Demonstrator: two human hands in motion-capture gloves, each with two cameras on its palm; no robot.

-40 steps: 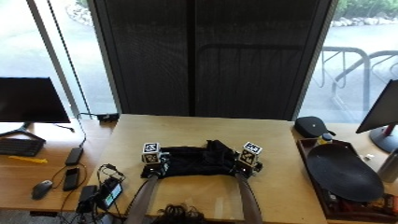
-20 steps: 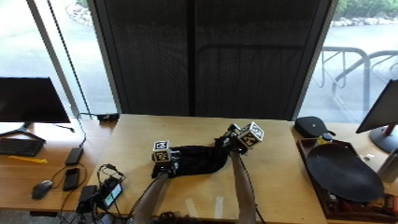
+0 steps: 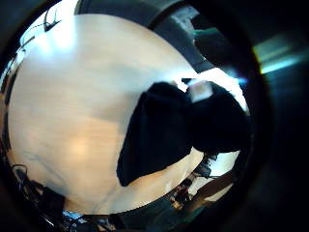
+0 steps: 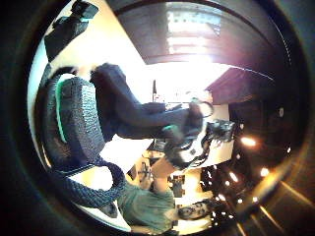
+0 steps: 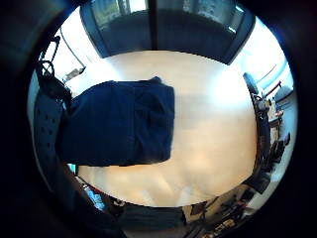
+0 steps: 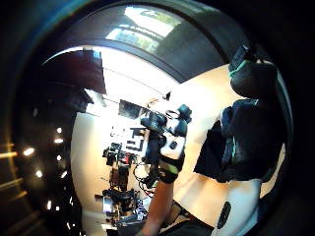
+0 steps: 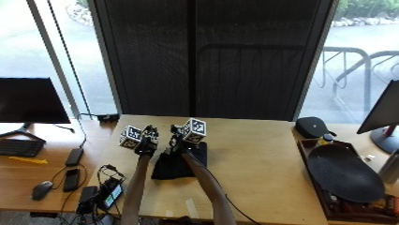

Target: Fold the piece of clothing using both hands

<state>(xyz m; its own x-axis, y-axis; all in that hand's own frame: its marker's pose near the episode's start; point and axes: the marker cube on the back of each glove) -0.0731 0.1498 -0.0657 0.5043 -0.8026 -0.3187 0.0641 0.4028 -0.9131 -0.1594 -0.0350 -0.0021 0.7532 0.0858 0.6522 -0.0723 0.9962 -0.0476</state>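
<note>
A dark navy garment (image 7: 178,164) lies folded on the wooden table (image 7: 262,154) near its front left. My right hand (image 7: 179,139) is raised over the garment's far edge and grips the cloth there, fingers curled round it. My left hand (image 7: 147,142) hovers just left of the right one, beside the garment's far left corner; whether it holds cloth is hidden. The right little finger side palm view looks down on the garment (image 5: 119,124) as a flat rectangle. From the left palm, the garment (image 3: 154,140) hangs from the right hand (image 3: 217,125).
A monitor (image 7: 31,101), a mouse (image 7: 42,189) and a phone (image 7: 71,178) sit on the lower desk to the left. At the right are a tray (image 7: 312,164) with a dark round dish (image 7: 343,173), a black case (image 7: 314,126) and another monitor (image 7: 387,117).
My right hand has swung from the right across to the left hand, carrying the garment's right side over its left. My left hand has shifted a little up and left.
</note>
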